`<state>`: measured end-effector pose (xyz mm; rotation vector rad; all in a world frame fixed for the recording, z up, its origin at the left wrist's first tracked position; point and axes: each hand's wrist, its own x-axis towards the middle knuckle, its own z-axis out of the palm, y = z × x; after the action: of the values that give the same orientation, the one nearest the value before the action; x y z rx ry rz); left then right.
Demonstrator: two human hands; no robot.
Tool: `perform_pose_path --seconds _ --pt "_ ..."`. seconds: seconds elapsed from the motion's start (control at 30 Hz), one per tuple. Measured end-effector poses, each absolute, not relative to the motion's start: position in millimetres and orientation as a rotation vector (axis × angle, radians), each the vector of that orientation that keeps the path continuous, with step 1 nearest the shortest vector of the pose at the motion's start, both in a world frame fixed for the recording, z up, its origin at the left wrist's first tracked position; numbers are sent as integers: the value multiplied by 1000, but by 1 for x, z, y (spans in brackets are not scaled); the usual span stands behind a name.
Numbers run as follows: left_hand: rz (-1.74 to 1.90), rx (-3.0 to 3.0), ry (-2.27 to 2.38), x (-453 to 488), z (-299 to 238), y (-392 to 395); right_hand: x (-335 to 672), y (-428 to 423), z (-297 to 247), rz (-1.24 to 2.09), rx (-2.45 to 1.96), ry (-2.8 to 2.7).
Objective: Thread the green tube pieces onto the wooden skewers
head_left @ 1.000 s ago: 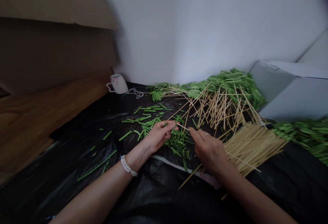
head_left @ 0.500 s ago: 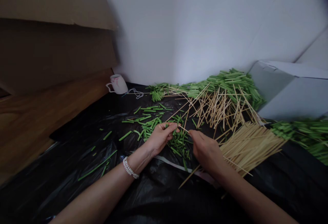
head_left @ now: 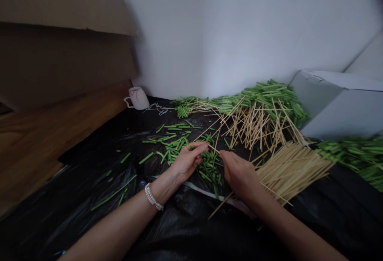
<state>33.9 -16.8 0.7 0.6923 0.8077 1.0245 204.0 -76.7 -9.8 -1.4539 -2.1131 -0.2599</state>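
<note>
My left hand (head_left: 188, 159) is curled shut on a short green stem piece over a heap of cut green pieces (head_left: 209, 165). My right hand (head_left: 239, 173) pinches a thin wooden skewer (head_left: 223, 205), whose tip points at my left fingers while its tail sticks out below my wrist. A bundle of bare skewers (head_left: 290, 169) lies just right of my right hand. More skewers (head_left: 254, 125) are scattered behind it.
A black plastic sheet (head_left: 167, 229) covers the surface. Long piles of green stems lie at the wall (head_left: 263, 95) and at the right (head_left: 356, 153). A white mug (head_left: 137, 97) stands at the back left, beside cardboard (head_left: 60, 38). A grey box (head_left: 341, 105) sits at the right.
My right hand has slid a little left toward my left hand, drawing the skewer with it. My left hand has stayed almost in place.
</note>
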Motion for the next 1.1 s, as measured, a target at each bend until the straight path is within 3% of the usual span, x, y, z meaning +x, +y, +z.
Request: perform_pose_path --seconds 0.33,0.57,1.1 --pt "894 864 857 35 1 -21 200 -80 -10 -171 -1487 -2157" --pt "841 936 879 40 -2 -29 195 -81 -12 -440 -1478 -2188" --pt "968 1515 1078 10 10 5 212 -71 -13 -424 -1543 -2057"
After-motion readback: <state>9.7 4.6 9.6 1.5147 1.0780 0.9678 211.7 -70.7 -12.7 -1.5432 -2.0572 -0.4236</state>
